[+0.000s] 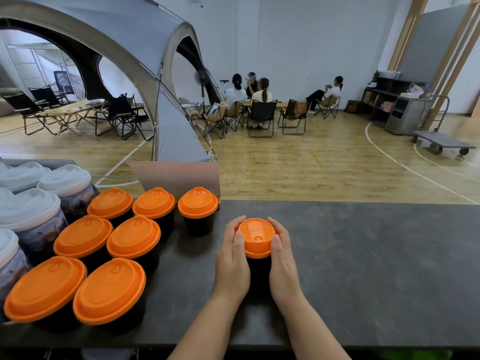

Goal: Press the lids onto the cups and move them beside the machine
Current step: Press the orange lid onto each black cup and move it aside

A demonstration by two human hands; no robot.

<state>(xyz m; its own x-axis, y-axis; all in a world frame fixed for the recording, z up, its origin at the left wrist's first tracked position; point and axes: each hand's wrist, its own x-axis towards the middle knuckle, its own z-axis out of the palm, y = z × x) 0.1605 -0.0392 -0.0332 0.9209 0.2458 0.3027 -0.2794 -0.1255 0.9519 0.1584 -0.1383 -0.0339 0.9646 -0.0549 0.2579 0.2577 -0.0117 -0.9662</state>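
White-lidded cups [39, 203] crowd the far left edge of the dark counter [363, 268]. Just right of them stand seven black cups with orange lids [135, 236], set in close rows, the rightmost one [198, 206] in front of a metal panel [176, 178]. Well apart from that group, near the counter's middle, stands one more black cup [258, 271] with an orange lid [255, 236] on top. The left hand [232, 261] cups its left side, fingers curled round the far rim of the lid and thumb lying on the lid's near-left edge. The right hand [281, 261] mirrors it on the right side, fingers wrapped round the far rim, thumb pressed on the near-right edge. Lid and cup sit between the two palms, the fingertips nearly meeting behind the lid. Beyond the counter is a wood floor [311, 172] with a tent [117, 61] at left and people seated on folding chairs [261, 113].
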